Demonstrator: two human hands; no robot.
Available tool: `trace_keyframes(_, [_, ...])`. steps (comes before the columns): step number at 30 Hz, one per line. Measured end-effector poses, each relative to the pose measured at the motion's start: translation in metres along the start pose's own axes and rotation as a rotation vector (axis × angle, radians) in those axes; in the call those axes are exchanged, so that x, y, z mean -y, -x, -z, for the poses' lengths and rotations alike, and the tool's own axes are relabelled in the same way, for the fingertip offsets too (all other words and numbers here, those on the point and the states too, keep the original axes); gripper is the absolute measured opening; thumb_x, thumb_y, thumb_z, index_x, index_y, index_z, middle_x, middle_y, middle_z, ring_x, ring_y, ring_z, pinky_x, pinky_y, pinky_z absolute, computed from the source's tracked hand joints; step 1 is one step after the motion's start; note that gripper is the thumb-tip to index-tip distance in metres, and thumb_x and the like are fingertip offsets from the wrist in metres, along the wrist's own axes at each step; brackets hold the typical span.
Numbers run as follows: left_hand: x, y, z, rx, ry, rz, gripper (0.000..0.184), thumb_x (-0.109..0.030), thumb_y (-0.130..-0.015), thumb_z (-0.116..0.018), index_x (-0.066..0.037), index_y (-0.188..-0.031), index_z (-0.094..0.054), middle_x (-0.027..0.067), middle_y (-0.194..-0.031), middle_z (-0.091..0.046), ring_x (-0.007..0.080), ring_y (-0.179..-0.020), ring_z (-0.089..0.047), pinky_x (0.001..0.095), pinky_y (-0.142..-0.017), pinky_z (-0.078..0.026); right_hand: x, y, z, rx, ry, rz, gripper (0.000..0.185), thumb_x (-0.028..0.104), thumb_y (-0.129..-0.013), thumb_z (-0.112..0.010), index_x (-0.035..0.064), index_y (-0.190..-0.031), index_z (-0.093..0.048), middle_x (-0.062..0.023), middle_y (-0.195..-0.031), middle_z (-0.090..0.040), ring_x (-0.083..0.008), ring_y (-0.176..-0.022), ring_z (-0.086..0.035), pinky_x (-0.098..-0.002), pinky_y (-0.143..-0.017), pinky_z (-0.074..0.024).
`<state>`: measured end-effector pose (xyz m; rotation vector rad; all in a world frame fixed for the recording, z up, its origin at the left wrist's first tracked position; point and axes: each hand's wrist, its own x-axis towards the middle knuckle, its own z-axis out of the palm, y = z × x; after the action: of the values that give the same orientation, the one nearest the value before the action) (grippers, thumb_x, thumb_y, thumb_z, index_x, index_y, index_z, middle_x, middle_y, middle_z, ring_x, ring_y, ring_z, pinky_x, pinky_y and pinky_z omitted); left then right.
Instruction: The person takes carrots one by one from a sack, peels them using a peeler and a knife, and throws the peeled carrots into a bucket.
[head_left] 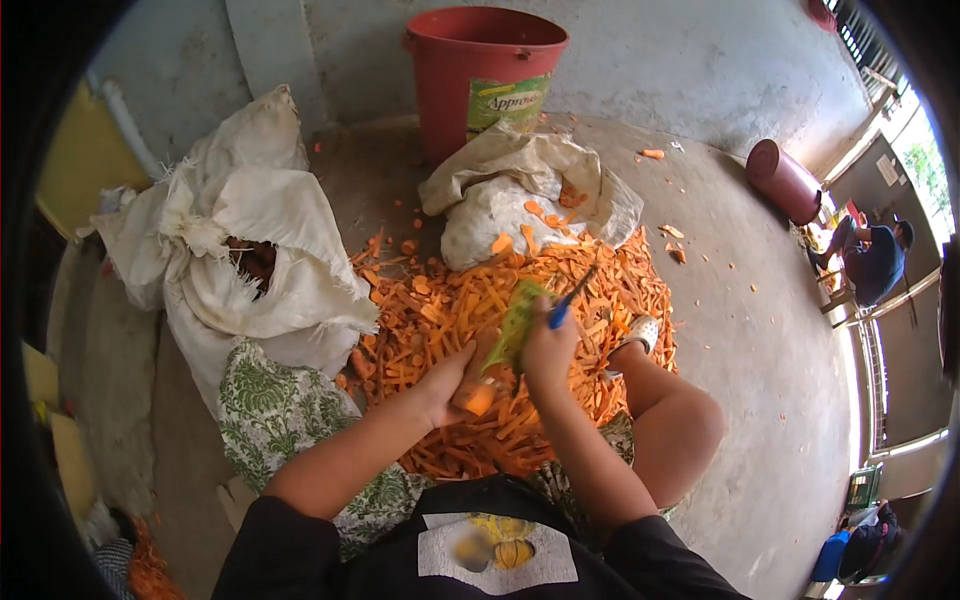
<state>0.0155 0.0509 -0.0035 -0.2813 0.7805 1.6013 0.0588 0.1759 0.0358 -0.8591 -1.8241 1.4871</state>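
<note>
My left hand (446,384) is closed around a thick carrot (475,397), its blunt end pointing toward me. Close beside it, my right hand (549,352) grips a blue-handled tool (559,316) with a thin dark end sticking up past the fist; its working part is hidden. A yellow-green piece of material (514,325) lies between the two hands, against the right fingers; what it is I cannot make out. Beneath both hands spreads a big heap of carrot strips and slices (440,330).
White woven sacks (255,215) stand at left, one torn open. Another sack (510,215) lies behind the heap, before a red bin (435,95). My sandalled foot (640,335) rests at the heap's right edge. A seated person (875,262) and a maroon container (783,180) are far right.
</note>
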Motion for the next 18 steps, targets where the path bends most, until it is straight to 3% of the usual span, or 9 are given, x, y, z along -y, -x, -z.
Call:
trace_keyframes(1, [0.000,0.002,0.000,0.000,-0.001,0.001,0.037,-0.040,-0.091,-0.030,-0.009,-0.104,-0.046,0.0100,-0.087,-0.057,0.0198,-0.071,-0.058,0.0343,-0.056,-0.049,-0.008,0.008,-0.010,0.042,-0.006,0.088,0.024,0.022,-0.087,-0.047,0.0015,-0.076,-0.045,-0.0083,-0.056,-0.046,-0.0195,-0.046,-0.045,-0.0331,-0.046,-0.0367])
trace_keyframes(2, [0.001,0.003,-0.001,0.031,0.017,-0.006,0.037,-0.039,-0.091,-0.031,-0.009,-0.103,-0.048,0.0094,-0.088,-0.057,0.0196,-0.073,-0.059,0.0351,-0.057,-0.050,-0.013,0.015,-0.013,0.041,-0.005,0.088,0.024,0.022,-0.087,-0.047,0.0015,-0.076,-0.045,-0.0083,-0.056,-0.046,-0.0195,-0.046,-0.045,-0.0331,-0.046,-0.0367])
trace_keyframes(4, [0.002,0.006,-0.002,0.064,0.039,-0.015,0.036,-0.038,-0.091,-0.032,-0.008,-0.103,-0.049,0.0089,-0.088,-0.058,0.0195,-0.074,-0.059,0.0359,-0.057,-0.050,-0.006,0.024,-0.016,0.046,0.193,0.167,0.021,0.021,-0.087,-0.048,0.0011,-0.082,-0.048,-0.0158,-0.060,-0.050,-0.0309,-0.051,-0.050,-0.0371,-0.049,-0.0387])
trace_keyframes(5, [0.003,0.008,-0.003,0.052,-0.001,-0.024,0.036,-0.037,-0.091,-0.033,-0.007,-0.101,-0.050,0.0090,-0.087,-0.058,0.0197,-0.075,-0.059,0.0364,-0.058,-0.051,-0.006,0.024,-0.017,0.041,0.176,0.152,0.024,0.021,-0.089,-0.046,0.0001,-0.078,-0.047,-0.0080,-0.058,-0.047,-0.0143,-0.051,-0.043,-0.0294,-0.050,-0.0375])
trace_keyframes(7, [0.005,0.004,0.008,0.040,-0.040,-0.035,0.035,-0.036,-0.091,-0.034,-0.006,-0.100,-0.050,0.0091,-0.087,-0.058,0.0200,-0.075,-0.059,0.0370,-0.059,-0.051,-0.010,0.022,-0.016,0.034,0.270,0.177,0.024,0.021,-0.088,-0.046,0.0001,-0.077,-0.047,-0.0080,-0.058,-0.048,-0.0148,-0.051,-0.043,-0.0300,-0.050,-0.0374])
trace_keyframes(10, [0.012,-0.007,0.030,0.282,-0.188,0.028,0.034,-0.038,-0.090,-0.038,-0.007,-0.097,-0.051,0.0030,-0.083,-0.056,0.0131,-0.066,-0.058,0.0279,-0.054,-0.049,-0.040,-0.020,-0.005,-0.130,0.319,0.103,0.024,0.021,-0.087,-0.048,0.0003,-0.074,-0.046,-0.0076,-0.058,-0.047,-0.0169,-0.051,-0.043,-0.0325,-0.051,-0.0362])
trace_keyframes(12, [0.012,0.027,-0.008,0.169,-0.568,0.116,0.050,-0.045,-0.090,-0.031,-0.001,-0.104,-0.050,0.0095,-0.086,-0.057,0.0181,-0.076,-0.059,0.0313,-0.062,-0.051,-0.065,-0.065,0.021,-0.359,0.543,0.170,0.022,0.020,-0.087,-0.046,-0.0008,-0.080,-0.049,-0.0152,-0.060,-0.053,-0.0320,-0.053,-0.051,-0.0383,-0.050,-0.0391])
trace_keyframes(15, [0.008,0.034,-0.024,0.181,-0.437,0.100,0.055,-0.048,-0.089,-0.030,0.000,-0.107,-0.046,0.0082,-0.084,-0.054,0.0169,-0.074,-0.055,0.0292,-0.061,-0.050,-0.082,-0.091,0.048,-0.358,0.249,-0.058,0.024,0.020,-0.086,-0.047,-0.0012,-0.076,-0.048,-0.0106,-0.056,-0.049,-0.0223,-0.048,-0.047,-0.0347,-0.048,-0.0375])
trace_keyframes(18, [0.004,0.010,0.002,0.171,-0.168,0.027,0.046,-0.046,-0.090,-0.028,-0.005,-0.102,-0.046,0.0087,-0.085,-0.053,0.0178,-0.073,-0.054,0.0304,-0.059,-0.050,-0.040,-0.062,0.031,-0.275,-0.019,-0.055,0.024,0.019,-0.086,-0.047,-0.0005,-0.072,-0.046,-0.0055,-0.055,-0.046,-0.0149,-0.047,-0.042,-0.0319,-0.046,-0.0359])
